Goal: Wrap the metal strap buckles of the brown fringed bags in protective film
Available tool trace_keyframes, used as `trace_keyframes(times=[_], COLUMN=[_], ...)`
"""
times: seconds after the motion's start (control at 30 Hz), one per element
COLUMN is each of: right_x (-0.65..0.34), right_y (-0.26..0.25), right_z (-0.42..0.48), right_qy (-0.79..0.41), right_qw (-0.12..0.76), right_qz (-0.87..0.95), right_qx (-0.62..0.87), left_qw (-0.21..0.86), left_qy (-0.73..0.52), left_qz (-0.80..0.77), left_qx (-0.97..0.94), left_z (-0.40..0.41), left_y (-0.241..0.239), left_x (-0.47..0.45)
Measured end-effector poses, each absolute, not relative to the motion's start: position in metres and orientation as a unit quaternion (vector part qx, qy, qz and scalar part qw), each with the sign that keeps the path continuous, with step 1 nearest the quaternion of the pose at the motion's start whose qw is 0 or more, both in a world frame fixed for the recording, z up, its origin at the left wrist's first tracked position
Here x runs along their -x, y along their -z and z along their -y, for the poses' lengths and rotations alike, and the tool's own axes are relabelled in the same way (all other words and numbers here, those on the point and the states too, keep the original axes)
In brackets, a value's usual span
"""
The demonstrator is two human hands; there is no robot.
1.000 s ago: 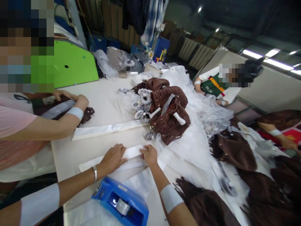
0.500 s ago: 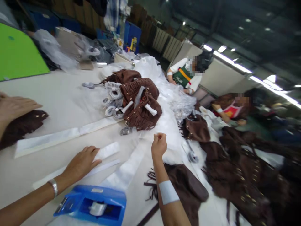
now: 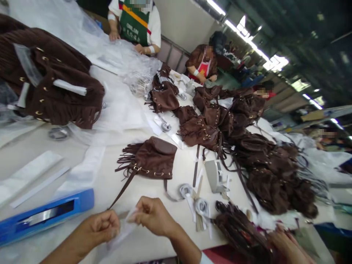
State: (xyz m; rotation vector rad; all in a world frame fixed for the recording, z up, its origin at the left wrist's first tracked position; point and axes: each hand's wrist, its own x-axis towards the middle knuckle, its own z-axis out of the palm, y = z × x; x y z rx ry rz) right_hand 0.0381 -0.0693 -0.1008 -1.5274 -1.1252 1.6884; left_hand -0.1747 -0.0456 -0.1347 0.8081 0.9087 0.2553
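A thin, whitish, see-through strip (image 3: 127, 228) stretches between my two hands, low in the head view. My left hand (image 3: 103, 227) pinches its left side, fingers curled. At its upper right end, my right hand (image 3: 152, 215) grips it between thumb and fingers. Just beyond them lies a brown fringed drawstring bag (image 3: 154, 159), its strap reaching down close to my left hand. To the left is a blue tape dispenser (image 3: 82, 201). Whether the strip is plastic or thin paper, I cannot tell.
White paper strips (image 3: 30, 176) lie at left, near a stuffed brown bag (image 3: 66, 91). Rolled grey straps (image 3: 185, 190) and a grey metal device (image 3: 216, 176) are at right. Brown bags (image 3: 269, 168) are heaped beyond. A co-worker's hand (image 3: 286, 242) touches another fringed bag (image 3: 239, 227).
The view has swung right and closer to the table. My left hand has left the white paper strips, and both hands are now together, holding the whitish strip.
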Motion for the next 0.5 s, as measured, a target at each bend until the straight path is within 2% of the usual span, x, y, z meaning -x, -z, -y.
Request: trace_keyframes(times=[0.1,0.2,0.3,0.5], right_x=[-0.080,-0.110,-0.135,-0.187], right_y=[0.125,0.134,0.131,0.132], right_z=[0.109,0.135,0.144,0.122], right_qy=[-0.536,-0.474,-0.479,-0.504], right_qw=[0.242,0.207,0.224,0.286], right_qz=[0.445,0.506,0.548,0.555], right_qx=[0.676,0.690,0.649,0.597], left_qw=[0.852,0.817,0.785,0.827], left_qy=[-0.045,-0.044,-0.055,-0.011], left_qz=[-0.415,-0.499,-0.549,-0.494], left_qx=[-0.316,-0.284,-0.281,-0.268], left_z=[0.093,0.121,0.133,0.144], left_y=[0.155,0.159,0.152,0.125], left_x=[0.135,0.099,0.065,0.018])
